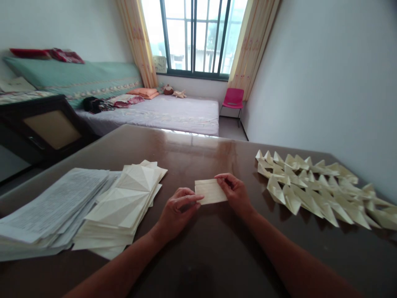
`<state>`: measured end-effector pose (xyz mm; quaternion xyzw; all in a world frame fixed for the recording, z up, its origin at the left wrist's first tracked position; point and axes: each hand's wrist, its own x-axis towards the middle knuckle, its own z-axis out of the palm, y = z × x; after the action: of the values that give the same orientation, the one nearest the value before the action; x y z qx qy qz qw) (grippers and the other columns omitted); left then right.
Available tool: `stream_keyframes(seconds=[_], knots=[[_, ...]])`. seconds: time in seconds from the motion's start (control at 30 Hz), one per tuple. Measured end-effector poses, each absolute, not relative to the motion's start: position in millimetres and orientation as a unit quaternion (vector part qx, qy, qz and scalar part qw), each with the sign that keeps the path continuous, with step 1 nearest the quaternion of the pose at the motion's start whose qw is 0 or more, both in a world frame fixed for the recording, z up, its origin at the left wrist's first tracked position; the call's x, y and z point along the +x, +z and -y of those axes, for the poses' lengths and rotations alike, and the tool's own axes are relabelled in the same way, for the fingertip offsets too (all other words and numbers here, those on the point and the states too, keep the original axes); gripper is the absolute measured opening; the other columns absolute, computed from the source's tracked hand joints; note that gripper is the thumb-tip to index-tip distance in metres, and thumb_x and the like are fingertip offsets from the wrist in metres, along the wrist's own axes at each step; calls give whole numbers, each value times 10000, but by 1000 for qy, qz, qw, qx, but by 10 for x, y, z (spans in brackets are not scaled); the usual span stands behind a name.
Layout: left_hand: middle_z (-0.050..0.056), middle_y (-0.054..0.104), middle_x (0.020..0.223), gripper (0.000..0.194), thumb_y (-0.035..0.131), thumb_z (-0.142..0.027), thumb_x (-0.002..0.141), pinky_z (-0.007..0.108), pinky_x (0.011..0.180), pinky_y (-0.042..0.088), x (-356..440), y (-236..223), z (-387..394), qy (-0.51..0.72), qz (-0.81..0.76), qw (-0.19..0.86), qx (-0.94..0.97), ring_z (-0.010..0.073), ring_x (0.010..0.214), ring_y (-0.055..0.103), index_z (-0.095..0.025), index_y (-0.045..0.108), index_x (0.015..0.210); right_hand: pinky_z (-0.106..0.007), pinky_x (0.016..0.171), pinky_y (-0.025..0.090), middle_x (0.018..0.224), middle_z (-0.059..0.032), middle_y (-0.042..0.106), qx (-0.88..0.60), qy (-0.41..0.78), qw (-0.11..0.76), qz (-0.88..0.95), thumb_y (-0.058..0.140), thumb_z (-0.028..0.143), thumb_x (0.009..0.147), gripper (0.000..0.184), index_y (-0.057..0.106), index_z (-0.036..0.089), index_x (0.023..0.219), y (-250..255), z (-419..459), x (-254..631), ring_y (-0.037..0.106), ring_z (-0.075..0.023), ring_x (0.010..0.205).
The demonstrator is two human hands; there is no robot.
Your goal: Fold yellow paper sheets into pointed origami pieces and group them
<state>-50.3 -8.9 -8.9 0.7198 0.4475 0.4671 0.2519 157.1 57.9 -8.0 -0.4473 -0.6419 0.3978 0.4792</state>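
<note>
Between my hands, just above or on the brown table, is a small folded rectangle of cream paper. My left hand pinches its left edge, with the index finger lying along the front. At the right end, my right hand grips the paper, its thumb in front and fingertips at the top corner. Faint lines run across the paper's face. Left of my left hand lies a stack of cream paper sheets, the top ones creased in fan-like folds. To the right stand rows of folded paper boats.
A pile of printed pages lies at the table's left. Beyond the table are a bed, a pink chair and a dark cabinet. A window is at the back, with a wall along the right.
</note>
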Motion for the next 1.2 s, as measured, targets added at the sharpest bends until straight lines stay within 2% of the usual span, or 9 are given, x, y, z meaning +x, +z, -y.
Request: stream_keyframes(seconds=[0.27, 0.43, 0.63, 0.77, 0.83, 1.0, 1.07, 1.13, 1.2], knots=[[49, 640, 931, 199, 646, -246, 824, 321, 884, 510, -521, -94, 56, 480, -416, 196, 747, 179, 990, 578, -276, 729, 1002, -260, 601, 428, 780, -42, 652, -432, 432, 479, 630, 589, 444, 828, 281, 677, 184, 886, -144, -605, 1528, 560, -169, 704], [54, 594, 936, 225, 616, -277, 843, 258, 790, 531, -501, -105, 92, 457, -437, 253, 732, 147, 890, 606, -271, 718, 1044, -249, 550, 394, 720, -21, 620, -427, 470, 479, 606, 600, 476, 809, 299, 671, 191, 865, -145, -601, 1497, 524, -151, 641], [71, 673, 975, 260, 577, -352, 867, 277, 826, 534, -525, -69, 84, 414, -465, 314, 717, 178, 936, 633, -255, 718, 1063, -239, 553, 376, 691, 0, 588, -390, 501, 464, 618, 612, 479, 803, 301, 663, 190, 873, -79, -543, 1435, 496, -131, 622], [53, 714, 1027, 271, 649, -334, 811, 311, 890, 525, -496, -49, 89, 400, -452, 302, 738, 206, 991, 645, -273, 714, 1068, -236, 544, 368, 669, 3, 572, -401, 506, 472, 600, 632, 473, 790, 305, 652, 178, 866, -94, -548, 1428, 485, -124, 608], [46, 725, 1004, 248, 643, -327, 815, 296, 852, 542, -480, -40, 95, 397, -446, 308, 741, 200, 948, 667, -272, 724, 1043, -238, 546, 377, 679, -2, 579, -409, 511, 468, 594, 629, 488, 789, 323, 648, 175, 868, -101, -566, 1439, 498, -127, 615], [52, 748, 897, 256, 621, -358, 825, 245, 677, 564, -500, -15, 96, 429, -476, 310, 702, 189, 789, 691, -226, 739, 1009, -298, 724, 476, 1017, -71, 653, -398, 519, 482, 583, 477, 593, 861, 499, 564, 208, 1166, -23, -580, 1481, 605, -185, 858], [50, 751, 887, 266, 635, -365, 811, 252, 679, 565, -523, -18, 92, 449, -494, 307, 678, 195, 780, 693, -215, 741, 1005, -337, 794, 482, 1044, -91, 661, -371, 545, 469, 587, 364, 629, 893, 563, 536, 200, 1215, 31, -554, 1491, 622, -207, 920], [43, 751, 895, 272, 630, -357, 816, 272, 725, 566, -541, -34, 84, 462, -502, 311, 662, 200, 801, 693, -214, 733, 1024, -347, 781, 494, 1015, -94, 676, -336, 572, 437, 607, 397, 626, 883, 575, 507, 198, 1251, 68, -516, 1487, 638, -220, 909], [41, 747, 924, 276, 613, -344, 831, 284, 765, 561, -552, -61, 70, 464, -503, 318, 656, 198, 835, 688, -214, 719, 1050, -334, 734, 511, 1020, -86, 683, -320, 569, 416, 632, 540, 559, 841, 581, 449, 216, 1301, 69, -487, 1478, 650, -220, 878]])
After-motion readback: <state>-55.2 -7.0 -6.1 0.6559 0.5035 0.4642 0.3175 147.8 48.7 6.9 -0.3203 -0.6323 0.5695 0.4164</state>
